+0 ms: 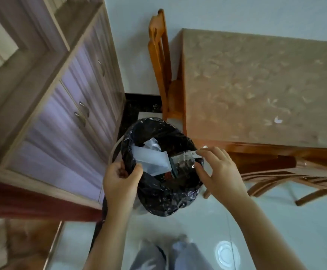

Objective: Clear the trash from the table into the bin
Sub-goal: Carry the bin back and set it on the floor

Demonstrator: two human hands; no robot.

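A bin lined with a black bag (164, 193) stands on the floor by the table's near left corner. My left hand (120, 178) grips the bag's rim on the left side. My right hand (219, 170) is over the bin's right edge, with thumb and fingers pinching a clear crinkled wrapper (184, 158) above the opening. Inside the bin lie a pale translucent plastic piece (151, 160) and other clear wrapping. The table (256, 90) has a beige patterned cover with small white scraps (278, 120) near its right side.
A wooden chair (160, 61) is tucked at the table's left end, and another chair (295, 176) stands at its near side. A tall cabinet with purple doors (71, 106) stands to the left. The floor is pale tile; my legs (168, 254) show below.
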